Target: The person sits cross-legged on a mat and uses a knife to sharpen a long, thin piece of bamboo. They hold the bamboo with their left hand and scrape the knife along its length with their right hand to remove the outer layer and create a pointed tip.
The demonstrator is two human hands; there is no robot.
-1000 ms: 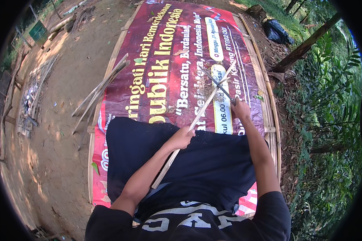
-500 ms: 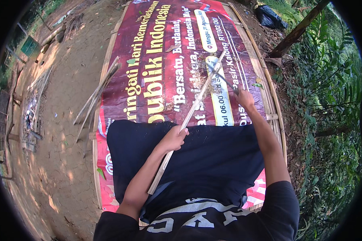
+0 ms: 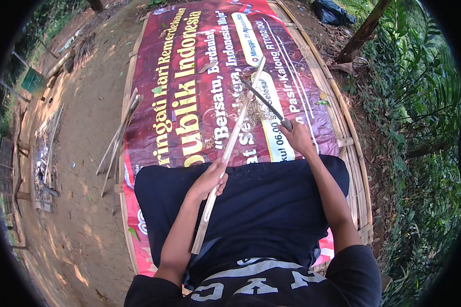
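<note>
A long pale bamboo strip runs slantwise from my lap out over a red printed banner. My left hand is wrapped round it just above my dark-clothed lap. My right hand grips the handle of a knife with a long, narrow dark blade. That blade crosses the strip near its far end and appears to touch it. Fine shavings lie scattered on the banner around the blade.
The banner covers a bamboo platform, whose slatted edge shows at right. Several thin sticks lean over its left edge. Bare soil spreads to the left. Dense plants, a wooden post and a black plastic bag stand to the right.
The view has shifted slightly, so the banner sits further left. My right hand and the knife have come a little toward me along the strip. My left hand keeps its hold.
</note>
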